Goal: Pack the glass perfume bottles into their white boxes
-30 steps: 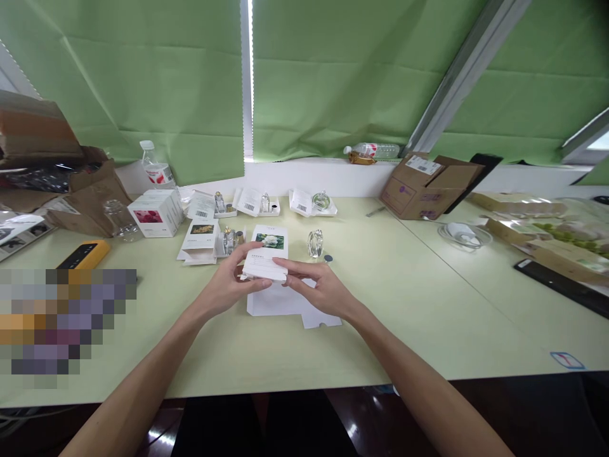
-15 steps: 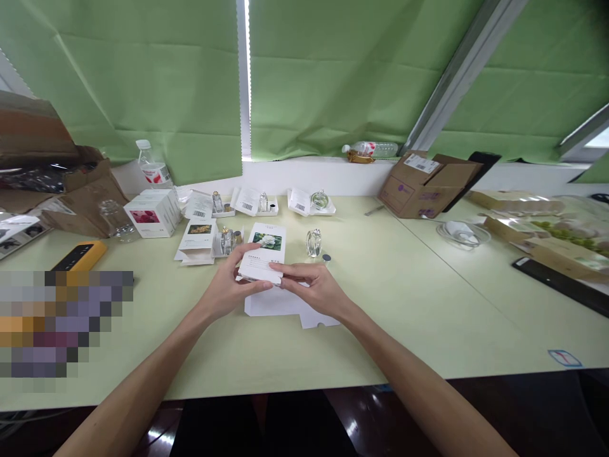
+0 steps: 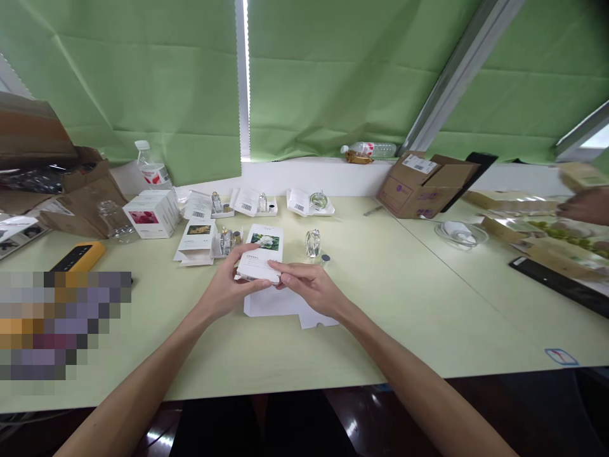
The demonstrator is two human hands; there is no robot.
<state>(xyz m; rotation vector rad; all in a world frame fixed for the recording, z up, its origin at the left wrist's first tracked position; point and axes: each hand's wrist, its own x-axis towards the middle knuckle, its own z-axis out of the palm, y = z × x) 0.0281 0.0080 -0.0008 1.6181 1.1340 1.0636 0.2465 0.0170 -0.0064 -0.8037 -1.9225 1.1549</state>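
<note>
Carton in white card, printed with a white flower among green leaves above small lines of text, is held just above the counter, over a flat white sheet. Both hands are partly closed on it — the left hand around its left side, the right hand pinching its near right corner. Beyond stand a clear glass bottle and a grey-topped cap; green blinds hang behind. Compared with half a second ago, another person's hand has entered at far right beside a blurred, pale box — the carton has barely moved.
</note>
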